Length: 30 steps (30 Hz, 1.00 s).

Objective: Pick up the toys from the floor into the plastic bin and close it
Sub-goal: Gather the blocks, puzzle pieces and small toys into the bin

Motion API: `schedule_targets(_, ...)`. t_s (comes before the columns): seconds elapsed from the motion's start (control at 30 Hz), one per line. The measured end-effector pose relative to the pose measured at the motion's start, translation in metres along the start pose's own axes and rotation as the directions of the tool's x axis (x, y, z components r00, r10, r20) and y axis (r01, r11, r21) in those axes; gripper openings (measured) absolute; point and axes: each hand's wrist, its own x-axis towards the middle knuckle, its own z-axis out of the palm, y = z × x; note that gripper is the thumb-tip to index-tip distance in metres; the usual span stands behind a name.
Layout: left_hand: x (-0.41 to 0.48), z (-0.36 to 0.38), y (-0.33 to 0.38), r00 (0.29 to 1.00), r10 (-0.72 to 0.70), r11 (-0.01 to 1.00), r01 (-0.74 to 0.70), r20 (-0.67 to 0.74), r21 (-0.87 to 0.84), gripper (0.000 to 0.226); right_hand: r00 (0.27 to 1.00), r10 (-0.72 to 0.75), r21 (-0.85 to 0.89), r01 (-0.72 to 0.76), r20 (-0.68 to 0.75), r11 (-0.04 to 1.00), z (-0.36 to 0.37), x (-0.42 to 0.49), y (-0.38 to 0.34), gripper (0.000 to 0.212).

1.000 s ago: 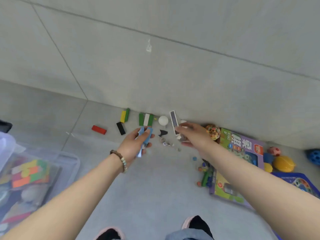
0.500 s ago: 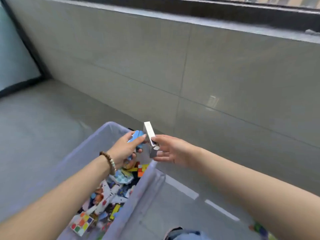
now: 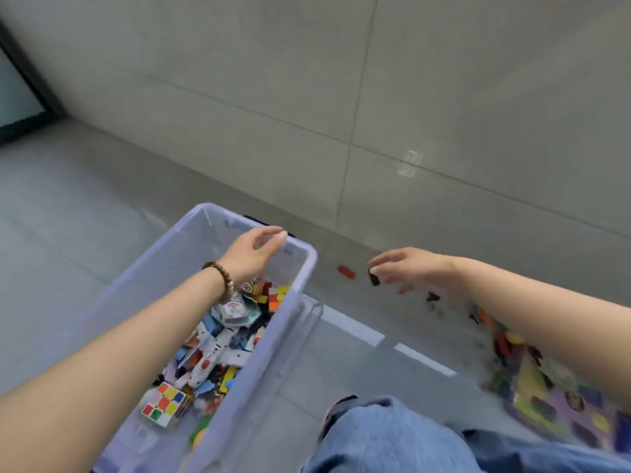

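Head view: plastic bin (image 3: 277, 339) holds toys (image 3: 218, 346); left hand (image 3: 252, 254) and right hand (image 3: 409, 268) loose-fingered, seemingly empty.

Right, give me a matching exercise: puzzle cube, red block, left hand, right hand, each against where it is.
1. puzzle cube
2. red block
3. left hand
4. right hand

A. on the floor beside the bin
B. above the open bin
C. inside the bin
D. over the floor, by a black block

Pairs: 1-C, 2-A, 3-B, 4-D
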Motion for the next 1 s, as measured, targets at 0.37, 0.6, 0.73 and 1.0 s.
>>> schedule_targets(0.37, 0.045, 0.296, 0.008, 0.816, -0.182, 0.977, 0.215, 0.549, 0.005, 0.031, 0.890, 0.454, 0.323, -0.421, -0.031, 0.848, -0.081, -0.033, 0.265, 0.035)
schedule_targets(0.6, 0.055, 0.406, -0.082, 0.750, -0.149, 0.949, -0.075, 0.644, 0.306, 0.042, 0.853, 0.516, 0.604, -0.370, -0.080, 0.706, -0.033, -0.017, 0.362, 0.043)
schedule_targets(0.73, 0.049, 0.453, -0.109, 0.662, -0.053, 0.868, -0.339, 0.748, 0.362, 0.058, 0.844, 0.502, 0.705, -0.239, -0.188, 0.667, -0.022, -0.002, 0.384, 0.037)
schedule_targets(1.0, 0.044, 0.504, -0.114, 0.654, 0.168, 0.767, -0.557, 0.738, 0.319, 0.033, 0.863, 0.438, 0.778, -0.087, -0.254, 0.623, -0.032, -0.005, 0.408, 0.024)
